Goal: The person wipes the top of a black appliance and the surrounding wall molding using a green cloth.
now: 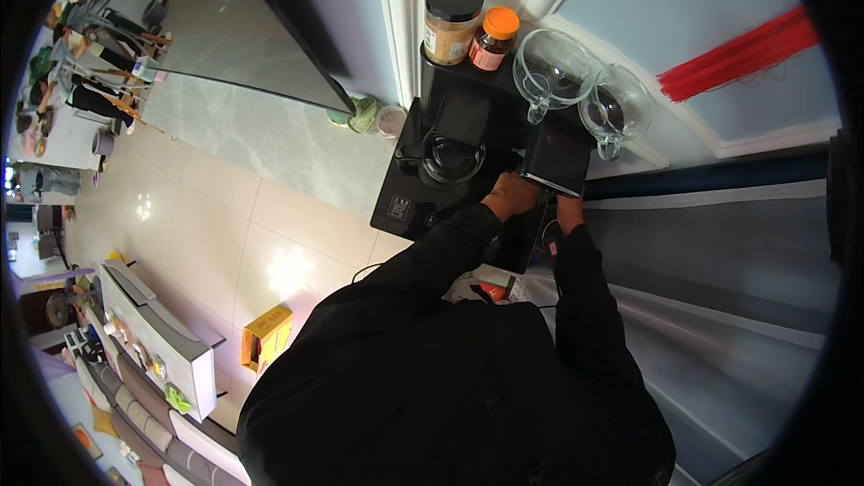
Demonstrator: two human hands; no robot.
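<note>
My left hand (pixel 511 197) is at the front of a black appliance, below a dark rectangular panel or box (pixel 557 155); its fingers are hidden. My right hand (pixel 570 210) reaches up under the lower right edge of that box, partly covered by it. What either hand touches cannot be made out. To the left, a glass carafe (pixel 451 160) with a black handle rests on the black appliance. On top stand a jar with a black lid (pixel 453 20), a smaller bottle with an orange cap (pixel 493 40) and two clear glass cups with handles, one large (pixel 552 71) and one smaller (pixel 614 104).
A grey curtain (pixel 709 263) hangs on the right, with a red tassel (pixel 739 54) above. Small containers (pixel 390 121) stand left of the appliance. A yellow cardboard box (pixel 268 334) lies on the tiled floor near a white low table (pixel 162 344). Several people are far left.
</note>
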